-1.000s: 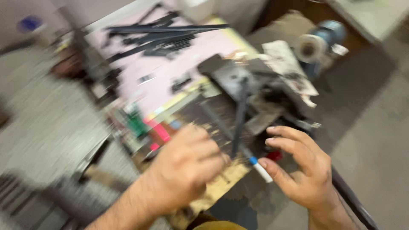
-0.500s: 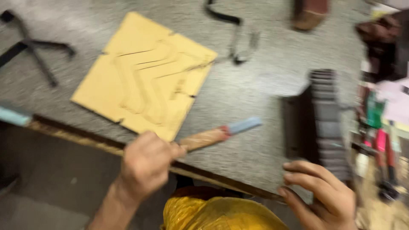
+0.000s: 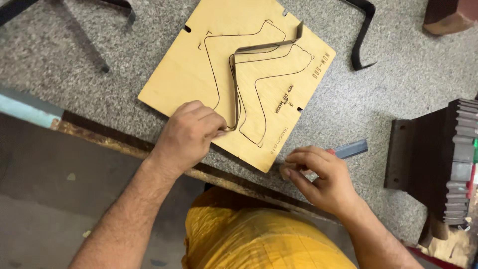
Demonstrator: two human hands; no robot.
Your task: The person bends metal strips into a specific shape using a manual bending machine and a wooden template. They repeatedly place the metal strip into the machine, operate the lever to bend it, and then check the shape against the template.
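A light plywood board (image 3: pixel 199 74) with dark cut outlines lies on the grey speckled tabletop (image 3: pixel 388 84). A thin bent metal strip (image 3: pixel 259 47) stands on edge along one outline. My left hand (image 3: pixel 189 134) pinches the near end of that strip, at the board's front edge. My right hand (image 3: pixel 321 177) rests on the table beside the board's near corner, fingers curled over a tool with a red collar and a grey-blue tip (image 3: pixel 351 148) that sticks out to the right.
A dark ribbed metal block (image 3: pixel 438 164) stands at the right. A bent black metal bar (image 3: pixel 363 35) lies beyond the board, another dark bar (image 3: pixel 99 55) at the far left. The table's worn wooden front edge (image 3: pixel 99 137) runs diagonally below my hands.
The view swung from a cluttered bench to the plywood board. The tool has passed from my left hand to my right, and my left hand now grips the metal strip on the board.
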